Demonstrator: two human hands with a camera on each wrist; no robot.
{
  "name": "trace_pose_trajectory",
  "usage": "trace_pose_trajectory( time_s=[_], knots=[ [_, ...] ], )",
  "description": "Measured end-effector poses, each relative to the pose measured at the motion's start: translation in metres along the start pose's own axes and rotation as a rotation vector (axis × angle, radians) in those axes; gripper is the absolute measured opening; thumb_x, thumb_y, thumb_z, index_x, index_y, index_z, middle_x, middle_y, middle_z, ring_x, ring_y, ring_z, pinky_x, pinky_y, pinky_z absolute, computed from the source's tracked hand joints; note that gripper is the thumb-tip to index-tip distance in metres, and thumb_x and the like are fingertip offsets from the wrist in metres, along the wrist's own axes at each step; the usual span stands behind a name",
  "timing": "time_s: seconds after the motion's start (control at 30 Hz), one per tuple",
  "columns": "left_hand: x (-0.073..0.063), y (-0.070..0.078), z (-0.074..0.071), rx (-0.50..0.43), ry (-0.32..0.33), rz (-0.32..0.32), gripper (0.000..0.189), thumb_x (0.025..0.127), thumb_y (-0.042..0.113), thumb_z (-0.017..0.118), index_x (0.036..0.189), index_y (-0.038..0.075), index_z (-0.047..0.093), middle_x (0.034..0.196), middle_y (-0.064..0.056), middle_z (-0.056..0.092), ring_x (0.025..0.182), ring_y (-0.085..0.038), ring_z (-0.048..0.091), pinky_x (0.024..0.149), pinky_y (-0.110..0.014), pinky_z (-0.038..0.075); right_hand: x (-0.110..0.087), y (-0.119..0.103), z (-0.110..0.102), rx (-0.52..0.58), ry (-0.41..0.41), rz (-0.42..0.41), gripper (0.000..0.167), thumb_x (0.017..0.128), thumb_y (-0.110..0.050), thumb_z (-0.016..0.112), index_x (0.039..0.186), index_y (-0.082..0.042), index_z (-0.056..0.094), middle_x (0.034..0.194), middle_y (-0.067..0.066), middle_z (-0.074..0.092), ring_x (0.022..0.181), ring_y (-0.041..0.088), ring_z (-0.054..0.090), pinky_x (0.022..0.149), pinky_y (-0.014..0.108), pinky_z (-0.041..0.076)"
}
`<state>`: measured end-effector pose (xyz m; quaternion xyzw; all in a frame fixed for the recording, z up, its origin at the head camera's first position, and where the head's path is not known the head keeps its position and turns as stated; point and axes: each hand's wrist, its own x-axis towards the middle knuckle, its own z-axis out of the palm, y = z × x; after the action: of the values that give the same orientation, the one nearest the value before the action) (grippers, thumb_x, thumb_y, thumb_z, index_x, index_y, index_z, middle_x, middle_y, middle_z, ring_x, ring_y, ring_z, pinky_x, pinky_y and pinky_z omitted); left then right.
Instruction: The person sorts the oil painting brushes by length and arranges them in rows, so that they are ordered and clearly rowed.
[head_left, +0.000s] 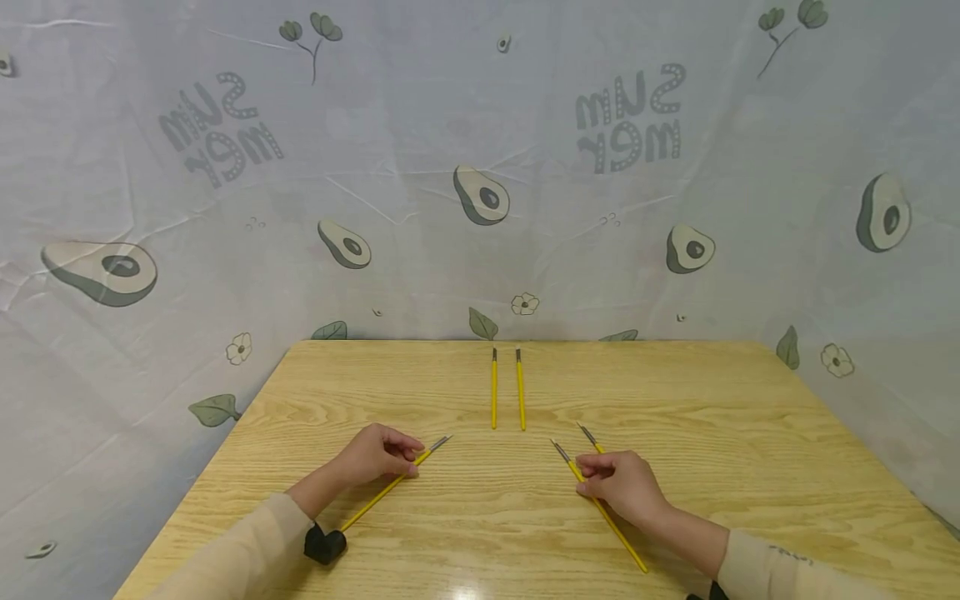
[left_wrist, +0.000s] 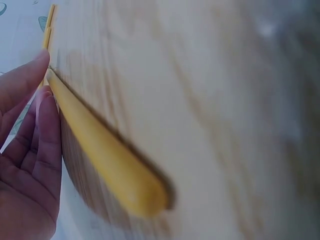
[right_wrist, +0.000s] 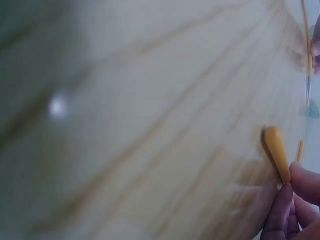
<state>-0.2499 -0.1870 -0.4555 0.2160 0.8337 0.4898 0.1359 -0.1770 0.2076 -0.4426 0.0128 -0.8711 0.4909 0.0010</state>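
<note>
Head view, left to right. Patterned cloth (head_left: pixel 420 125), printed with avocados, leaves and flowers, runs down the left side and across the back of a wood-grain table (head_left: pixel 465 533). Left sleeve (head_left: pixel 247 537), pale, enters at lower left; a black device (head_left: pixel 325 543) sits at its wrist.

Left hand (head_left: pixel 378 457): thumb and fingertips pinch the left brush (head_left: pixel 372 502), a yellow-handled paintbrush, on the handle near the metal ferrule. The brush slants over the table, bristles to the far right, handle end next to the black device. The left wrist view shows the rounded handle end large, a dark shadow along it; cannot tell whether the brush touches the wood.

Centre, near the table's back edge: two more yellow brushes lie side by side and apart, bristles to the back. The first middle brush (head_left: pixel 494 396) is almost straight; the second middle brush (head_left: pixel 521 396), just right of it, leans slightly.

Right of centre: the right brush (head_left: pixel 618 534) slants, bristles to the far left, handle end to the near right. Right hand (head_left: pixel 626 486): thumb and fingers pinch its handle, as the right wrist view also shows. A partly hidden brush (head_left: pixel 589 434) shows its bristle end beyond the fingers; the rest passes behind the hand, contact cannot be told. Right sleeve (head_left: pixel 780 567), pale with small dark marks, at lower right.
</note>
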Motion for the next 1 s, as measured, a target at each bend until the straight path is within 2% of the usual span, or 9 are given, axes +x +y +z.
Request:
trace_pose_trajectory(
  time_s=[0.27,0.5,0.73,1.0],
  knots=[
    [-0.0017,0.0062,0.0024,0.034,0.038,0.019,0.029,0.080,0.007,0.080,0.107,0.000,0.074,0.087,-0.007,0.068,0.074,-0.017,0.061,0.056,-0.024,0.051,0.0010,-0.0008,0.0010,-0.030,0.023,-0.006,0.033,0.071,0.006,0.082,0.102,0.008,0.072,0.089,0.006,0.071,0.076,0.015,0.063,0.065,0.024,0.054],
    [-0.0014,0.0089,0.0041,0.054,0.059,0.005,0.027,0.080,0.005,0.080,0.106,0.000,0.074,0.084,-0.005,0.067,0.068,-0.016,0.058,0.054,-0.024,0.050,0.0010,-0.0005,0.0028,-0.052,0.040,-0.016,0.031,0.069,0.006,0.083,0.099,0.006,0.074,0.091,0.008,0.072,0.074,0.014,0.063,0.064,0.024,0.054],
    [0.0002,0.0099,0.0047,0.075,0.091,0.011,0.026,0.078,0.005,0.081,0.102,-0.001,0.075,0.082,-0.004,0.068,0.071,-0.016,0.061,0.057,-0.023,0.051,0.0007,-0.0014,0.0019,-0.055,0.040,0.000,0.030,0.069,0.004,0.084,0.097,0.005,0.074,0.088,0.006,0.072,0.075,0.015,0.064,0.064,0.024,0.055],
    [0.0007,0.0106,0.0053,0.120,0.120,-0.020,0.021,0.078,0.004,0.080,0.099,0.001,0.076,0.080,0.001,0.069,0.068,-0.012,0.061,0.059,-0.024,0.051,0.0032,-0.0029,0.0009,-0.082,0.033,0.012,0.029,0.069,0.001,0.085,0.096,0.004,0.075,0.088,0.006,0.072,0.077,0.016,0.065,0.065,0.025,0.055]
  ],
)
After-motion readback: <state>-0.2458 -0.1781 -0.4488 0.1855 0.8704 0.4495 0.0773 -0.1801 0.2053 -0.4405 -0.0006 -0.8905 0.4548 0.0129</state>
